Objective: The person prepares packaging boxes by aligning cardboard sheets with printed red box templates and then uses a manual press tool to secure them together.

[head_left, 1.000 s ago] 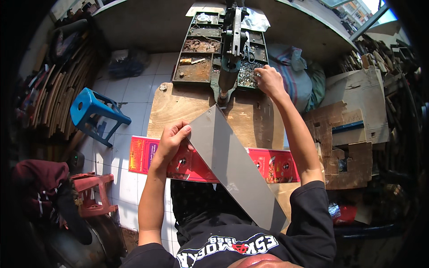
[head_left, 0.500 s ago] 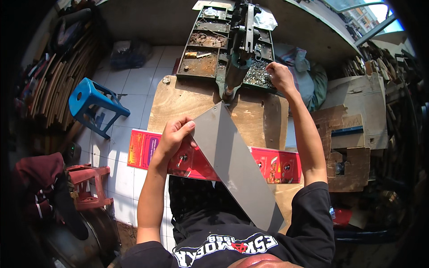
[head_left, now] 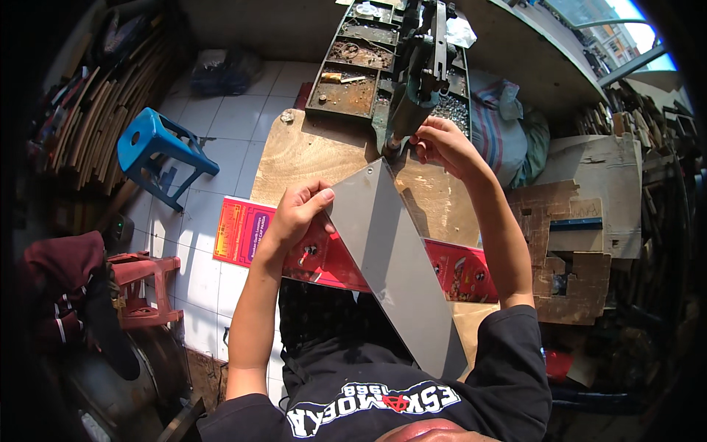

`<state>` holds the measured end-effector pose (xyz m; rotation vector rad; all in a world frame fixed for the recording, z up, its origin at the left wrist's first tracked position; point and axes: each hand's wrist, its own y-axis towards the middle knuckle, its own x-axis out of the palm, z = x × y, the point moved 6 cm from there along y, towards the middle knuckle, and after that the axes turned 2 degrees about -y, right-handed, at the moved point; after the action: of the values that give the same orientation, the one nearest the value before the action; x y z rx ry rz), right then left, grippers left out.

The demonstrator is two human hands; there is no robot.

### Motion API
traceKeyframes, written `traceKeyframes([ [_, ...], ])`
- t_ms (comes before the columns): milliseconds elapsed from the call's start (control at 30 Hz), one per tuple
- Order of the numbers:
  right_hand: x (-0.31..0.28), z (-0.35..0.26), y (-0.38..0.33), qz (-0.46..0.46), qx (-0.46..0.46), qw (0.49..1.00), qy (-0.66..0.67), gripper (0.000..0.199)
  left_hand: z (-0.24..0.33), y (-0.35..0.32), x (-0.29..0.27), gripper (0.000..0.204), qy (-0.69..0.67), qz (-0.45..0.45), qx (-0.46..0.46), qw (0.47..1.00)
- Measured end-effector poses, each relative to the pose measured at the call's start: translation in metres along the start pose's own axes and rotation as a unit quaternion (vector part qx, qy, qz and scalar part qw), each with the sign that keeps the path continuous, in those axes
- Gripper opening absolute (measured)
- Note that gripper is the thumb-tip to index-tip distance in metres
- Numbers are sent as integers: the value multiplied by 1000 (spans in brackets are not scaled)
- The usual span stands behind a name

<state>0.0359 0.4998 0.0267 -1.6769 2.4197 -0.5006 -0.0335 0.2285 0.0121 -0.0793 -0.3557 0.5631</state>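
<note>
Moved from the parts tray (head_left: pixel 468 92) to beside the press tip (head_left: pixel 395 142), the right hand (head_left: pixel 446 146) curls, its hold unclear, while the left hand (head_left: pixel 298 214) pinches the grey panel (head_left: pixel 398 258) extending rightward, seemingly mid-positioning, the next move calling for steadiness.

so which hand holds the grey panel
The left hand, gripping the grey panel by one edge; the right hand is off it, beside the machine.
</note>
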Motion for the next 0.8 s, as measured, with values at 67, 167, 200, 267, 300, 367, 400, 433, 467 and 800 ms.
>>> traceKeyframes([
  [67,7,0,4,4,-18,1000,-21,8,-2,1,-2,22,-7,-7,1,1000],
  [167,16,0,2,1,-30,998,-52,8,-4,2,-3,20,-23,-11,2,1000],
  [200,16,0,3,2,-34,997,-74,8,-5,2,-2,20,-30,-11,3,999],
  [267,18,1,3,4,-38,993,-115,10,-3,3,0,20,-24,-17,2,1000],
  [300,19,3,2,-7,-30,992,-124,15,-3,3,0,19,-21,-20,2,1000],
  [367,17,4,4,-6,-27,985,-168,18,-6,4,-2,19,-27,-21,3,999],
  [400,16,6,4,-6,-26,982,-189,20,-8,4,-3,19,-30,-21,4,999],
  [433,16,6,5,-1,-24,981,-194,20,-7,3,-3,19,-33,-21,2,999],
  [467,16,7,6,3,-22,980,-198,20,-6,3,-2,19,-36,-21,0,999],
  [800,18,11,8,9,-71,979,-190,19,-4,1,-1,22,-25,-16,-1,1000],
])
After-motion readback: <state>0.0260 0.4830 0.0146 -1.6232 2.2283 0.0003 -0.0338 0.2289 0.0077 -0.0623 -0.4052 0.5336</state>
